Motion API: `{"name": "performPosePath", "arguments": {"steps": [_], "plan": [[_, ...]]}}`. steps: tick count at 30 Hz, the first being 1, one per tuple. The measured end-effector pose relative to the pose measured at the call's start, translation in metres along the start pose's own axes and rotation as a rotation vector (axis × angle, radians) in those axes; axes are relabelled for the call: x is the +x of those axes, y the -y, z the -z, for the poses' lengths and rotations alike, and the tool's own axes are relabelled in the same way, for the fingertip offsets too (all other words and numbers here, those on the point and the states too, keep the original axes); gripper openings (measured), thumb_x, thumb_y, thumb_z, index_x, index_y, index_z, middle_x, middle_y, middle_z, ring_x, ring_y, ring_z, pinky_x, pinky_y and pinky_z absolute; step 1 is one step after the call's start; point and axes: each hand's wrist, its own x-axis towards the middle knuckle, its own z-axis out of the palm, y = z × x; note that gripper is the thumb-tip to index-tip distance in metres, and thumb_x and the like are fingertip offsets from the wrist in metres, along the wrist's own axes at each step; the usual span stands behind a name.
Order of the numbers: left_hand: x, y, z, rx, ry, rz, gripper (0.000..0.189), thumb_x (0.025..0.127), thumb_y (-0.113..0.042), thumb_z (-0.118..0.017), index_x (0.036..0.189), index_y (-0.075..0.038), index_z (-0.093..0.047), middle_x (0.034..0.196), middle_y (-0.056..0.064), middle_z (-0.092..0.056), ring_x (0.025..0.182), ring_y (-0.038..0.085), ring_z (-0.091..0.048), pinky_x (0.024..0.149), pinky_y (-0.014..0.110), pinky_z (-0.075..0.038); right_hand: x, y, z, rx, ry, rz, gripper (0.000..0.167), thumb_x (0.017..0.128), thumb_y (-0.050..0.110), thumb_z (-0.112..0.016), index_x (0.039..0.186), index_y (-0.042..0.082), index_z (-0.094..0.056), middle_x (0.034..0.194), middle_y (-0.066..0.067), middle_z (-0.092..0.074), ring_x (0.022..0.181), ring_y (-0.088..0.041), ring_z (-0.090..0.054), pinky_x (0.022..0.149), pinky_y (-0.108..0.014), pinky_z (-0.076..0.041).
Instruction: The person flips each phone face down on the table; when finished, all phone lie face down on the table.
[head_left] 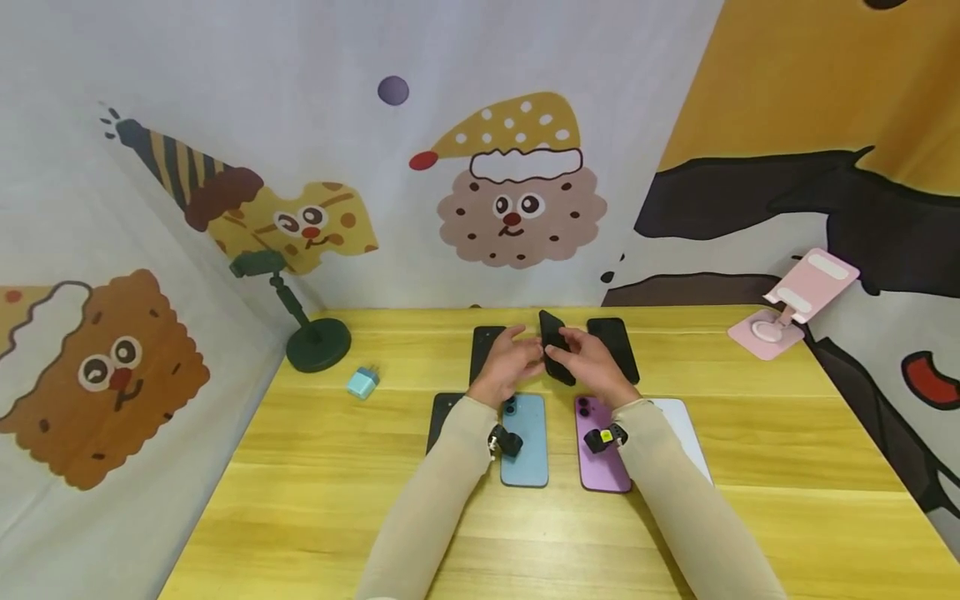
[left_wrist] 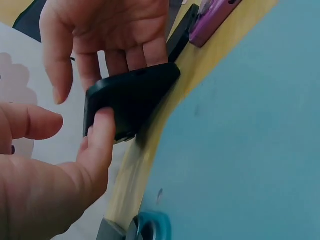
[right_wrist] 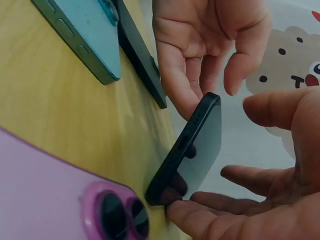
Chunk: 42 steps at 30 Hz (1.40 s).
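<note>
A black phone (head_left: 551, 323) is tipped up on edge between my two hands over the far middle of the table. From the left, the fingers of my left hand (head_left: 508, 364) touch its camera side, the thumb apart. On the screen side, straight fingers of my right hand (right_wrist: 280, 170) rest along the lower edge, and the glass reflects them. Below my wrists lie a light blue phone (head_left: 531, 454) and a purple phone (head_left: 603, 475). Other black phones lie beside the left hand (head_left: 483, 337), beside the right hand (head_left: 615, 343) and under the left sleeve (head_left: 438, 408).
A white slab (head_left: 684, 433) shows partly from under my right sleeve. At the back left stands a green phone stand (head_left: 318, 343), with a light blue charger plug (head_left: 363, 382) near it. A pink phone stand (head_left: 813, 285) is at the back right, before the printed cloth.
</note>
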Motion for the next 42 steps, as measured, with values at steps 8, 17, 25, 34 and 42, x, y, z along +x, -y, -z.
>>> {"name": "performPosePath", "arguments": {"steps": [8, 17, 25, 34, 42], "plan": [[0.002, -0.002, -0.010, -0.031, 0.105, 0.011, 0.080, 0.104, 0.000, -0.060, 0.171, -0.010, -0.016, 0.161, 0.017, -0.050, 0.136, 0.030, -0.060, 0.108, 0.044, -0.056, 0.001, 0.003, 0.007, 0.044, -0.040, -0.019, 0.072, 0.107, 0.044, -0.061, 0.164, 0.009, -0.037, 0.165, -0.029, -0.038, 0.150, -0.045, -0.044, 0.118, -0.061, -0.043], [0.005, 0.000, -0.014, 0.026, 0.229, 0.038, 0.085, 0.094, 0.008, -0.052, 0.170, -0.014, -0.021, 0.168, 0.010, -0.041, 0.135, 0.038, -0.060, 0.108, 0.060, -0.053, 0.000, 0.007, 0.011, 0.178, -0.002, -0.044, 0.067, 0.110, 0.033, -0.057, 0.167, 0.009, -0.030, 0.165, -0.029, -0.036, 0.140, -0.044, -0.054, 0.102, -0.054, -0.058], [0.005, 0.000, -0.014, 0.071, 0.289, 0.049, 0.078, 0.096, 0.007, -0.051, 0.168, -0.016, -0.030, 0.168, 0.006, -0.042, 0.132, 0.033, -0.060, 0.109, 0.061, -0.051, -0.001, 0.006, 0.013, 0.256, -0.013, -0.047, 0.066, 0.109, 0.022, -0.059, 0.165, 0.005, -0.028, 0.152, -0.028, -0.049, 0.134, -0.044, -0.059, 0.094, -0.052, -0.062], [0.003, 0.000, -0.008, 0.097, 0.313, 0.053, 0.068, 0.102, 0.000, -0.054, 0.166, -0.012, -0.035, 0.169, 0.013, -0.038, 0.149, 0.040, -0.046, 0.117, 0.060, -0.045, -0.001, -0.001, 0.018, 0.236, -0.097, -0.050, 0.063, 0.108, 0.010, -0.048, 0.166, 0.000, -0.024, 0.157, -0.033, -0.044, 0.134, -0.052, -0.058, 0.094, -0.053, -0.062], [0.005, 0.002, -0.003, 0.065, 0.180, 0.116, 0.058, 0.103, -0.011, -0.062, 0.160, -0.015, -0.048, 0.154, 0.014, -0.056, 0.142, 0.030, -0.056, 0.114, 0.048, -0.051, 0.000, -0.005, 0.020, 0.275, -0.164, -0.026, 0.061, 0.105, 0.005, -0.049, 0.163, -0.001, -0.030, 0.152, -0.031, -0.051, 0.119, -0.043, -0.063, 0.061, -0.028, -0.058]]}}
